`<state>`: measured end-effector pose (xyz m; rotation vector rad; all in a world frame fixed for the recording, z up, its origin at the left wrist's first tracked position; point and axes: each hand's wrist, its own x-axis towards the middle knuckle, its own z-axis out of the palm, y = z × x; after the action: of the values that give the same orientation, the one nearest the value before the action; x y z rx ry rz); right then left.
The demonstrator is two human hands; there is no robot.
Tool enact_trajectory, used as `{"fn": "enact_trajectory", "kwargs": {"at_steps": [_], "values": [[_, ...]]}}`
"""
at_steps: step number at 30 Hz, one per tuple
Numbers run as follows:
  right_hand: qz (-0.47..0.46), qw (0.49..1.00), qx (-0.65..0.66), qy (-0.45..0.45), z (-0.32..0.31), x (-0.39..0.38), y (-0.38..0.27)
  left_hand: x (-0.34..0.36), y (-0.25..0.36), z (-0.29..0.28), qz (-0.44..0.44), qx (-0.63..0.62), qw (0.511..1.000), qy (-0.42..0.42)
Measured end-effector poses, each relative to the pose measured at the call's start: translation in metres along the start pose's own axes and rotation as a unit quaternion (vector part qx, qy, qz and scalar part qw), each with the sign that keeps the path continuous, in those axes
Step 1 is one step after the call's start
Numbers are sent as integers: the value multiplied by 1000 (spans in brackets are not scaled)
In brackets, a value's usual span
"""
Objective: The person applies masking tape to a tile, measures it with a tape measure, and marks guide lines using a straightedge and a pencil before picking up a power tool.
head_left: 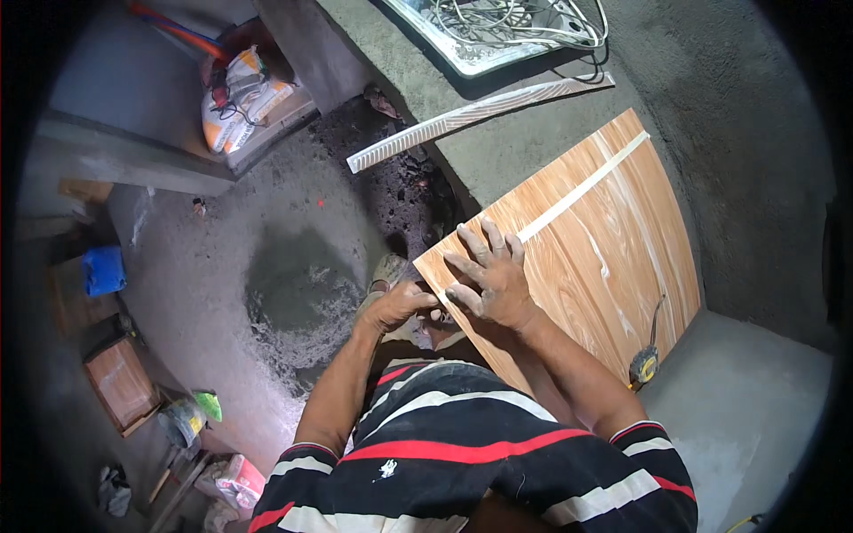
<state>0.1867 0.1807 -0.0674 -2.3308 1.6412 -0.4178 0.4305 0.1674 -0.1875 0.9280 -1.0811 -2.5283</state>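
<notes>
Fingers (416, 298) of my left hand (391, 308) curl at the edge of the wood-grain panel (569, 266), near its nine o'clock corner; whether they clamp it I cannot tell. My right hand (499, 282) rests on its face between eight and nine, fingers spread apart. The panel is at one o'clock from my chest, the grey tabletop (498, 160) at its eleven, a tape measure (643, 364) at its five.
</notes>
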Motion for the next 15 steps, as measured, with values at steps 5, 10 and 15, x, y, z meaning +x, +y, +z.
{"fn": "enact_trajectory", "kwargs": {"at_steps": [5,10,15], "values": [[12,1000,5,-22,1,-1,1,1,12,1,-27,-46,998,19],[10,1000,14,-22,3,0,4,-4,18,10,8,-60,997,43],[18,999,22,-28,-3,4,0,3,9,5,10,-83,995,51]]}}
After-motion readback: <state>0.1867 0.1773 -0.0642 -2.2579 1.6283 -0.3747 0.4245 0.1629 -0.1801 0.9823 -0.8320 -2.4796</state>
